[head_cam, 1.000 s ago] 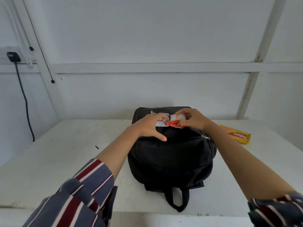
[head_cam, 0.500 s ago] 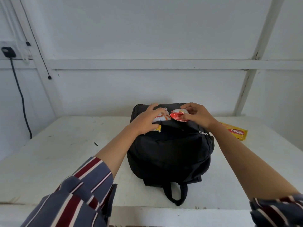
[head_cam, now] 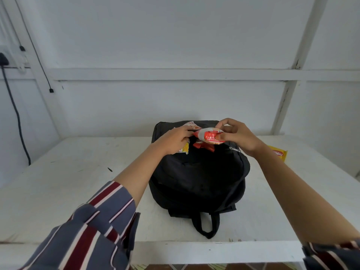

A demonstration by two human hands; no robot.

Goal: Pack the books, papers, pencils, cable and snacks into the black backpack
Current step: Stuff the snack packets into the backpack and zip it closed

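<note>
The black backpack [head_cam: 198, 174] lies on the white table [head_cam: 78, 172], its top opening facing away from me and its carry loop toward me. My right hand [head_cam: 236, 136] pinches a red and white snack packet [head_cam: 209, 136] just above the opening. My left hand [head_cam: 175, 141] grips a white, orange and yellow snack packet [head_cam: 186, 148] at the opening's left side. Another red wrapper [head_cam: 202, 146] pokes out below the held packet. Whatever lies inside the bag is hidden.
A yellow biscuit box [head_cam: 278, 154] with a red label lies on the table to the right of the backpack, partly hidden by my right arm. A black cable [head_cam: 18, 121] hangs down the wall at far left. The white wall stands close behind the bag.
Both hands have lifted the snack packets slightly and drawn them apart at the bag's opening. The right hand's red packet now sits higher and more in view.
</note>
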